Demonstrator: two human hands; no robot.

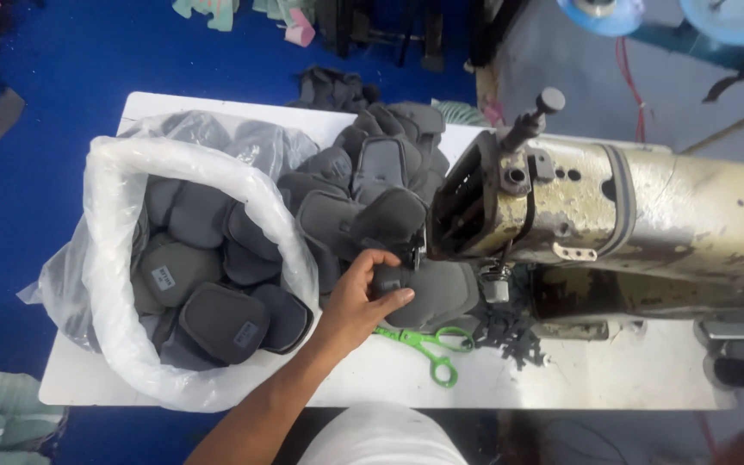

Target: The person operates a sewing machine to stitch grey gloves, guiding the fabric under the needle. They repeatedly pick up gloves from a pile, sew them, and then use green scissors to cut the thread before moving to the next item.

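- Grey padded fabric piece (pixel 428 293) lies under the head of the sewing machine (pixel 613 211), on the white table (pixel 561 379), just in front of the needle area.
- Left hand (pixel 362 301) reaches in from the lower left — fingers curled over the near edge of the grey padded fabric piece, thumb pressed on its top, so the hand is clamped on it.
- Right hand: not seen in this view; no statement possible on its grip.
- Sewing machine is old, cream paint chipped and worn; its dark open end faces the left hand, with a knobbed lever (pixel 537 112) sticking up on top.
- Green scissors (pixel 430 344) lie flat on the table just beside the left hand, touching or nearly touching the lower edge of the held piece — cannot tell which.
- Pile of similar grey pieces (pixel 381 172) is heaped behind the held piece, against the machine's end.
- Clear plastic bag (pixel 114 284) stands open on the left part of the table, mouth rolled back, filled with more grey padded pieces (pixel 217 310); some carry a small label patch.
- Dark fabric scraps (pixel 510 331) lie on the table under the machine arm, to the right of the scissors.
- Blue floor (pixel 45 77) surrounds the table, with loose cloth offcuts scattered at the far edge.
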